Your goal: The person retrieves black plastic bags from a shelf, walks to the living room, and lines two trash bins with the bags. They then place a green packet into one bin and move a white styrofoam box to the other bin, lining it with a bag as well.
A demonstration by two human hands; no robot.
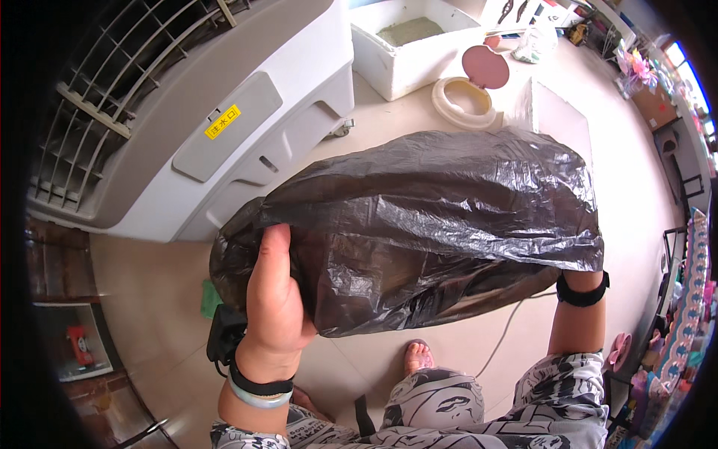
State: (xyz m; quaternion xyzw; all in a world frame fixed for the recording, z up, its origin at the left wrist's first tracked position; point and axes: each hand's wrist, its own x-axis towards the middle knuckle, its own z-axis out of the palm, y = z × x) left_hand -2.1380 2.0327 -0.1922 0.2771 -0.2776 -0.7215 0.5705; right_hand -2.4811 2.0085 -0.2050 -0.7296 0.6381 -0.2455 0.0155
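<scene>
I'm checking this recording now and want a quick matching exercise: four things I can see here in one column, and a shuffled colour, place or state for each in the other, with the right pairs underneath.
Things
1. Left hand
2. Plastic bag
3. Foam box
4. Round container

Descriptions
A. White, with greyish contents inside
B. Cream rim, pinkish lid raised
C. At the left part of the picture, thumb pointing up and away from the person
D. Black, shiny and wrinkled

Right pairs: 1-C, 2-D, 3-A, 4-B
</scene>
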